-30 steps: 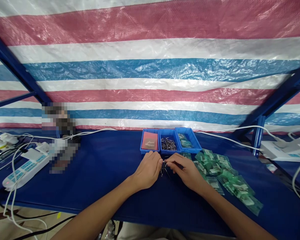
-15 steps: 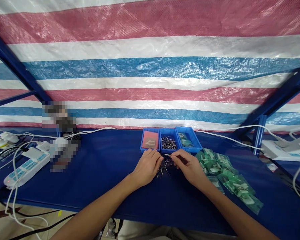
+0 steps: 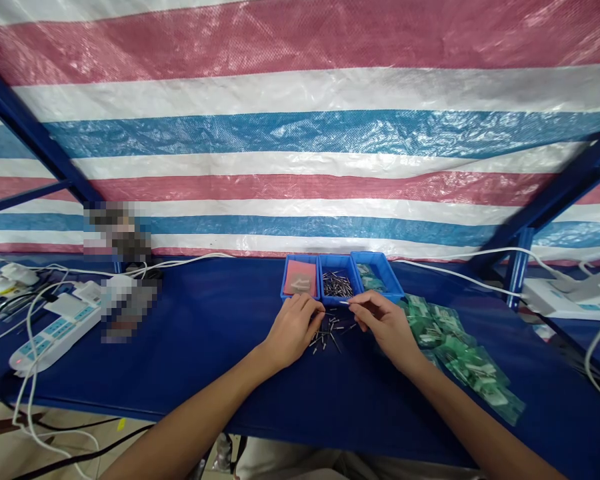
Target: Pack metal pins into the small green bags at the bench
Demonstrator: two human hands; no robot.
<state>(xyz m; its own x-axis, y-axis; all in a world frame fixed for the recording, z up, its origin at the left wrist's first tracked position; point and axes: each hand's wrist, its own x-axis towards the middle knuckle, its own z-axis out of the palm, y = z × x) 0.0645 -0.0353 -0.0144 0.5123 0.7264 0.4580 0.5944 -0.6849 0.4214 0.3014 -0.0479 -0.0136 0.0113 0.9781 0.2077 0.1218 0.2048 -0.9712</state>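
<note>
Small metal pins (image 3: pixel 327 331) lie scattered on the blue table (image 3: pixel 220 347) between my hands. My left hand (image 3: pixel 293 328) rests curled at the left of the pile, fingertips touching a pin at its top edge. My right hand (image 3: pixel 386 325) is pinched shut on a single pin (image 3: pixel 344 303) held just above the table. Right behind the hands stand three small blue trays: the left tray (image 3: pixel 300 278) holds a pink sheet, the middle tray (image 3: pixel 337 285) holds more pins, the right tray (image 3: pixel 377 275) holds green packets.
Several green packets (image 3: pixel 455 350) are spread at the right of my right hand. White power strips (image 3: pixel 50 330) and cables lie at the far left, another power strip (image 3: pixel 560 297) at the far right. A striped tarp and blue frame posts stand behind.
The bunch of pins that both hands held together now lies spread on the table. My hands have drawn apart, and the right one has lifted a single pin.
</note>
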